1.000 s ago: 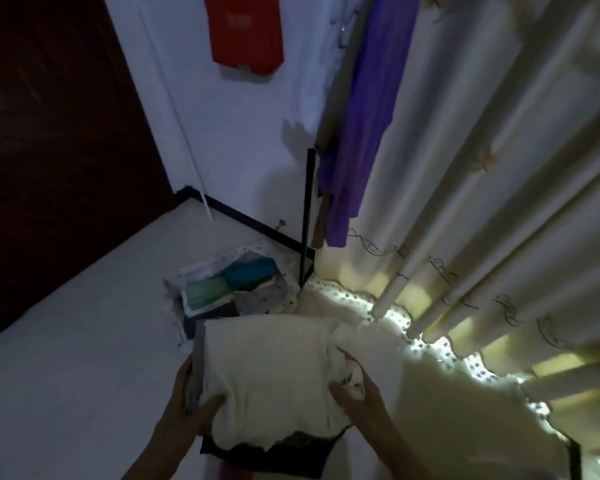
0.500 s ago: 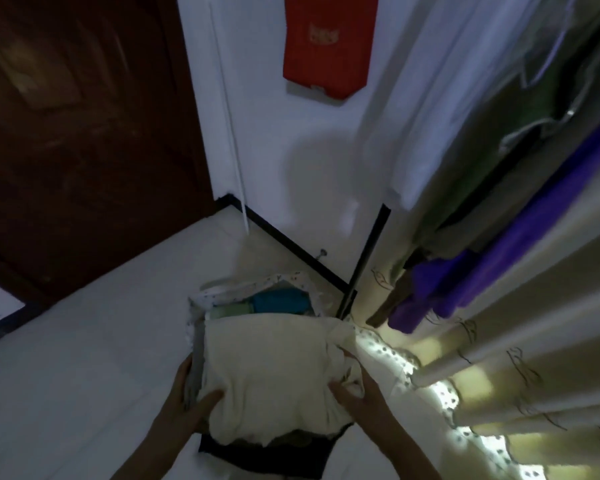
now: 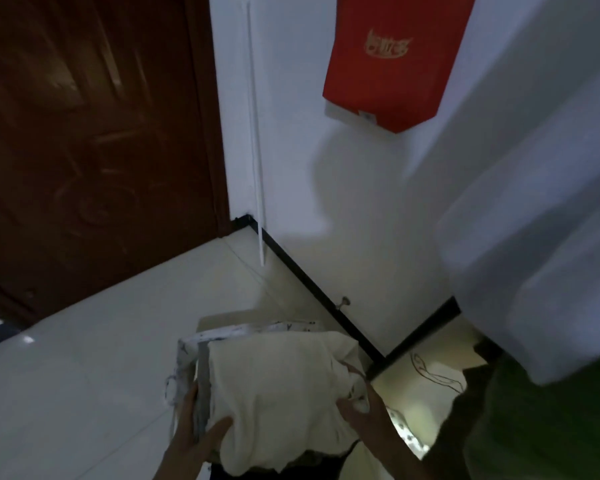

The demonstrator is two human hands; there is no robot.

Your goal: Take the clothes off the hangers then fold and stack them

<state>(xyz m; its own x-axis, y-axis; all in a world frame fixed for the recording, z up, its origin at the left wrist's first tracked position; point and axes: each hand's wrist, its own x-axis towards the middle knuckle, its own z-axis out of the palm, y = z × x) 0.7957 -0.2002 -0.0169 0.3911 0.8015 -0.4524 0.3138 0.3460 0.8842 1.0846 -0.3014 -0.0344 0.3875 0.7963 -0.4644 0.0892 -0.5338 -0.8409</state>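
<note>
Upward tips the view; the purple shirt is gone. Left hand (image 3: 194, 434) and right hand (image 3: 364, 414) grip the folded cream cloth pile (image 3: 278, 393), bottom middle. Keeping it level should stop slips.

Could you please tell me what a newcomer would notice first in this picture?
The folded cream garment at the bottom centre draws the eye first, gripped at its sides by the left hand and the right hand. Next come the red object hanging on the white wall, upper right, and the dark brown door filling the left.
</note>
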